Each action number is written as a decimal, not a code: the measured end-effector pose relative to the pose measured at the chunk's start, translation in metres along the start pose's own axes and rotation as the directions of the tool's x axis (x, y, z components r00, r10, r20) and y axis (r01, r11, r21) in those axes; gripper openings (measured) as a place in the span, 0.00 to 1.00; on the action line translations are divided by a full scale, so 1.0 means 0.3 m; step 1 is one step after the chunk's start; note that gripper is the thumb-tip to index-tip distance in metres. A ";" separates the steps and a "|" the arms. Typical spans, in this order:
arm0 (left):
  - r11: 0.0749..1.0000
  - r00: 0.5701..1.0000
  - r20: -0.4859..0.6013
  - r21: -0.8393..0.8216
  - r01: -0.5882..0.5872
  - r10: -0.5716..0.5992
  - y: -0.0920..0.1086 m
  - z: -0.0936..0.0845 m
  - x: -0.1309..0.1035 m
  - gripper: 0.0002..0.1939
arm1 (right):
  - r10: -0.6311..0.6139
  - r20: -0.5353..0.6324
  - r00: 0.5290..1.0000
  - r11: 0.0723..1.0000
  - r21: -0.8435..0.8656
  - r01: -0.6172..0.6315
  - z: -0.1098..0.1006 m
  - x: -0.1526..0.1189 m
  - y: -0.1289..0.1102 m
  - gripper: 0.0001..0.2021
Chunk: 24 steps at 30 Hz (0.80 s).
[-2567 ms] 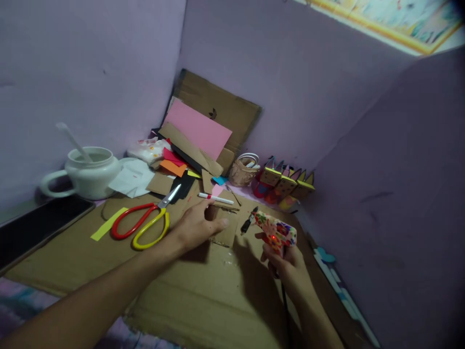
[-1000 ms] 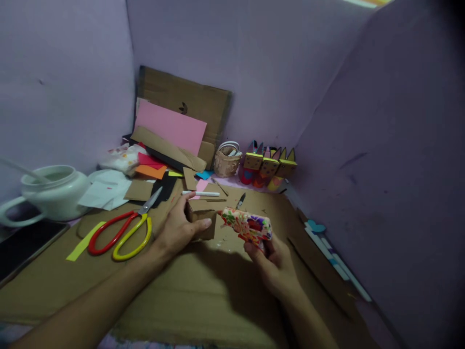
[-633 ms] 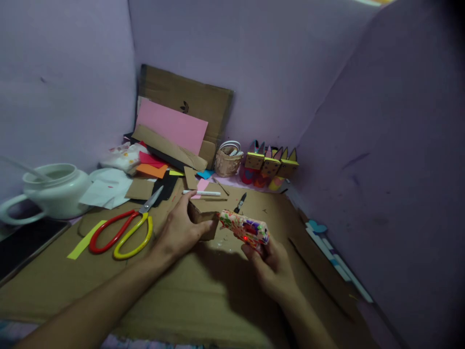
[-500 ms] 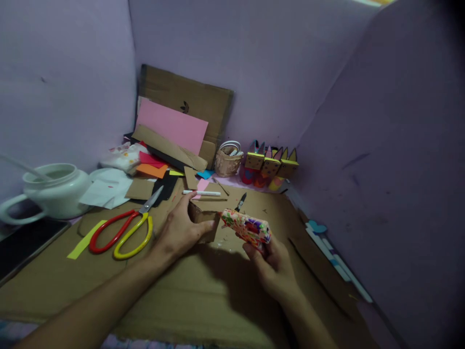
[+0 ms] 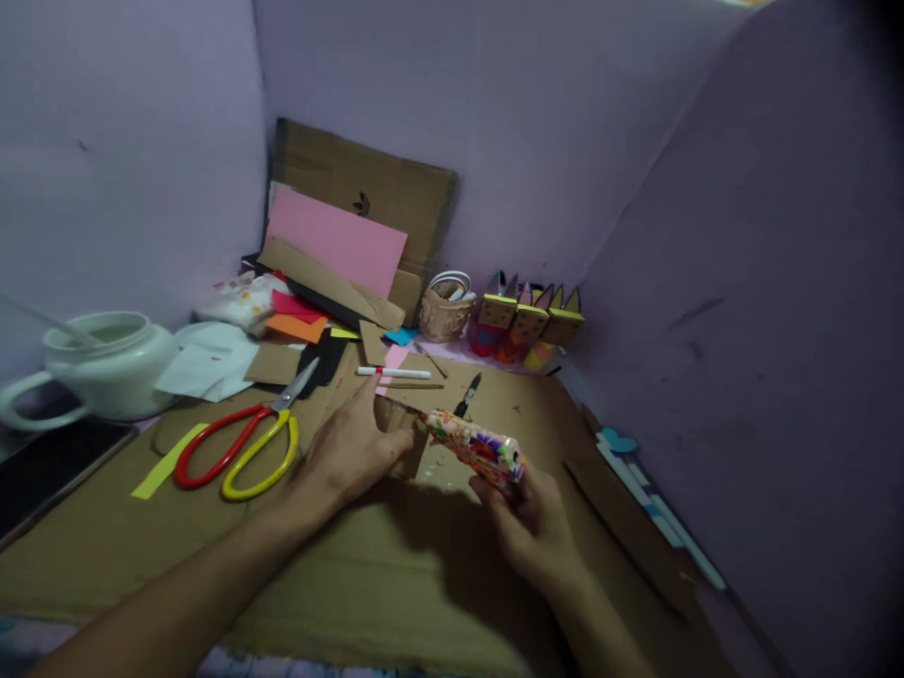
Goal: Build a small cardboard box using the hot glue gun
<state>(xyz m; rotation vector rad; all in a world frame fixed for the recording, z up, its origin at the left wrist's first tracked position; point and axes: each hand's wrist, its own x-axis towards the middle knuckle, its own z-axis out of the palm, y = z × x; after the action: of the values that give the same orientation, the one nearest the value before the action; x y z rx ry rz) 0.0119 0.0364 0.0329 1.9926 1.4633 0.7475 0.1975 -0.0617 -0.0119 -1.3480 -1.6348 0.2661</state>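
Note:
My left hand [image 5: 357,443] is closed on a small brown cardboard piece [image 5: 406,461], thumb on the near side and fingers on the far side. Most of the cardboard is hidden by that hand. In my right hand [image 5: 533,518] is a flower-patterned glue gun [image 5: 480,447], its narrow tip pointing left at the upper edge of the cardboard. I cannot tell whether the tip touches it. Just behind the gun lies a black pen [image 5: 468,395]. A white marker [image 5: 394,373] rests beyond my left fingertips.
Red-and-yellow scissors [image 5: 265,443] lie left of my left hand. A white pot [image 5: 105,372] and a dark phone [image 5: 56,480] are at the far left. Behind stand paper sheets, a small basket [image 5: 444,315] and eared paper figures [image 5: 526,325]. A large cardboard sheet [image 5: 339,593] covers the table.
The cardboard piece has tilted, so less of its face shows. The glue gun has tipped slightly and shifted a little down and left, its tip staying at the cardboard's edge.

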 end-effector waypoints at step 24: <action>0.998 0.999 -0.005 0.052 0.045 -0.045 0.006 -0.007 -0.007 0.38 | 0.026 0.003 1.000 0.995 -0.097 -0.025 -0.022 0.008 0.020 0.11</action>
<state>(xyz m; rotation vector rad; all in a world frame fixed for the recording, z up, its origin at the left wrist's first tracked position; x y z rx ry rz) 0.0109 0.0341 0.0353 1.9910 1.5390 0.7013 0.2066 -0.0602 -0.0113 -1.4432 -1.6536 0.2070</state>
